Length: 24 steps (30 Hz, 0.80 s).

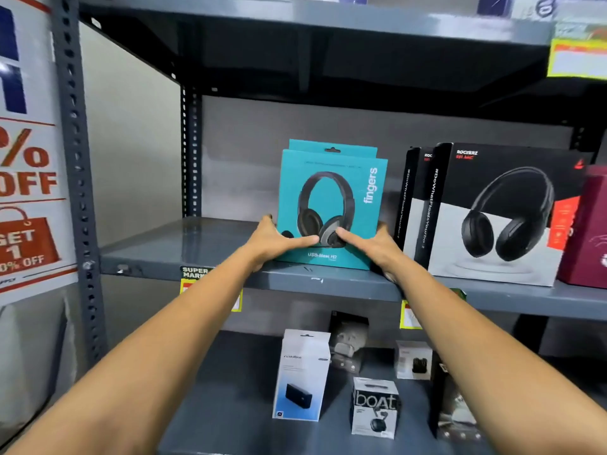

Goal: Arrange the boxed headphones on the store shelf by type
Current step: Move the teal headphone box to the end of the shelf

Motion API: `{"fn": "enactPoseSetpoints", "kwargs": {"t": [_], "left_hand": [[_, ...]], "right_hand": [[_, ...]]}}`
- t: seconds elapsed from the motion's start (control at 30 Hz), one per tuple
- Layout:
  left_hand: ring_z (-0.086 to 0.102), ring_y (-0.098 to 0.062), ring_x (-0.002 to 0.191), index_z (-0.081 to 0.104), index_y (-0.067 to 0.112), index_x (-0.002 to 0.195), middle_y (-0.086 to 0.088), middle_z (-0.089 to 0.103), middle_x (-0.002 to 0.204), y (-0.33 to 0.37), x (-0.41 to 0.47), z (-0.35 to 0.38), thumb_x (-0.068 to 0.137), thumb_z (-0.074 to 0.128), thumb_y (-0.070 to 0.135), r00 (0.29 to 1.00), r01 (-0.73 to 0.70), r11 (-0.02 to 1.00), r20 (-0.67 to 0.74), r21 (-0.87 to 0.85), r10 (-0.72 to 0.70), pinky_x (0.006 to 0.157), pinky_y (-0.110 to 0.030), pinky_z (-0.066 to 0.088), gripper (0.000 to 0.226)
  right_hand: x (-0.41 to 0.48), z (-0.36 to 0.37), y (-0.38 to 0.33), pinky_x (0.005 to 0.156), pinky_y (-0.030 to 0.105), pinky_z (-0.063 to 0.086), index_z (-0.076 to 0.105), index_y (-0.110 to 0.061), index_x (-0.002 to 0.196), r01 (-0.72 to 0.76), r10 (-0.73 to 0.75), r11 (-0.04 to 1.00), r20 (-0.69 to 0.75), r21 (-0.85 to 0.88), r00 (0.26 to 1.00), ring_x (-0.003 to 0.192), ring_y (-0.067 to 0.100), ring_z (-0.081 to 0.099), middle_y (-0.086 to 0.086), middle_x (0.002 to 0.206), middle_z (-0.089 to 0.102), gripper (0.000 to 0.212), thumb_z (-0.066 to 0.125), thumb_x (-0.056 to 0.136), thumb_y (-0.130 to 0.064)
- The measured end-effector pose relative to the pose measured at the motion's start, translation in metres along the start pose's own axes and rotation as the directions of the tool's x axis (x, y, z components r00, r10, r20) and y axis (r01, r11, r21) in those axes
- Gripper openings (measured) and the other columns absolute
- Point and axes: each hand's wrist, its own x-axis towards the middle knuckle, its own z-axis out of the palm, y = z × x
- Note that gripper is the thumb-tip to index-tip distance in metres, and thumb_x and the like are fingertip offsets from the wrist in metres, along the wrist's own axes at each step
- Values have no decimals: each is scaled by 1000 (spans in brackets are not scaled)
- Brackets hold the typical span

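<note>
Both hands, the left hand and right hand, grasp the teal headphone box standing left of the black headphone boxes.

On the middle shelf I see a headset box standing upright near the front edge, a second like box directly behind it. My left hand lies against its left side, my right hand against its right, thumbs on its front. Just right of it stand two headphone boxes, one behind the other, with another box at the far right. On the lower shelf sit a speaker box and, right of it, an earbud box.
</note>
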Motion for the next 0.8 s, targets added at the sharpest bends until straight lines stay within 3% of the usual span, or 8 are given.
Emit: {"fn": "enactPoseSetpoints", "kwargs": {"t": [0.07, 0.13, 0.17, 0.23, 0.43, 0.6, 0.7, 0.8], "left_hand": [[59, -9, 105, 45, 27, 120, 8, 60, 117, -1, 3, -3, 54, 91, 47, 992, -21, 1000, 122, 0, 21, 87, -27, 49, 83], [61, -9, 105, 52, 35, 110, 10, 65, 114, 0, 4, -1, 65, 87, 39, 980, -66, 998, 187, -16, 68, 88, -27, 51, 58], [62, -10, 106, 54, 34, 110, 8, 66, 114, 0, 4, 0, 69, 86, 35, 975, -73, 997, 208, -34, 79, 89, -27, 52, 52], [63, -13, 107, 56, 28, 116, 4, 67, 116, -1, 5, 3, 72, 84, 32, 966, -78, 995, 242, -59, 90, 92, -30, 52, 52], [65, -11, 102, 53, 22, 122, 7, 67, 113, -9, 3, 0, 43, 88, 61, 991, -96, 995, 96, 28, 93, 86, -30, 56, 95], [65, -12, 101, 57, 31, 107, 6, 69, 110, -7, -2, 3, 68, 84, 42, 971, -183, 981, 169, 58, 171, 88, -31, 55, 50], [66, -14, 101, 57, 26, 111, 4, 69, 111, -8, 0, 2, 70, 82, 42, 963, -202, 977, 195, 65, 186, 88, -33, 56, 51], [67, -14, 101, 57, 22, 116, 3, 69, 111, -11, 2, 3, 69, 82, 45, 959, -220, 972, 199, 80, 201, 86, -33, 57, 58]], "right_hand": [[3, 0, 3, 95, 37, 53, 51, -18, 126, 13, -12, 1000, 44, -25, 999, 105, 13, 66, -4, 117, 68, 101, 89, 43, -60], [2, -1, 3, 91, 32, 53, 58, -24, 114, 14, -13, 1000, 82, -7, 997, 104, 12, 65, -5, 113, 69, 66, 87, 59, -45], [0, -1, 2, 88, 29, 52, 59, -28, 107, 7, -8, 1000, 100, 9, 995, 102, 11, 65, -6, 109, 69, 48, 84, 67, -37], [0, -2, 3, 81, 24, 52, 61, -30, 99, -7, 3, 999, 113, 32, 994, 98, 9, 65, -8, 106, 68, 33, 81, 73, -31], [-2, -4, 7, 88, 33, 55, 63, -24, 97, -31, 28, 991, 28, 129, 999, 100, 17, 67, 0, 108, 70, 34, 83, 71, -31], [0, -5, 11, 88, 34, 55, 59, -20, 105, -44, 44, 989, 1, 145, 999, 103, 19, 65, 2, 109, 68, 41, 81, 72, -30], [3, -6, 11, 92, 38, 55, 57, -17, 113, -66, 66, 990, 7, 126, 998, 106, 21, 64, 6, 115, 66, 50, 81, 72, -33], [4, -7, 13, 92, 39, 55, 57, -20, 106, -72, 71, 990, 13, 119, 997, 106, 21, 64, 5, 114, 66, 44, 81, 71, -34]]}}
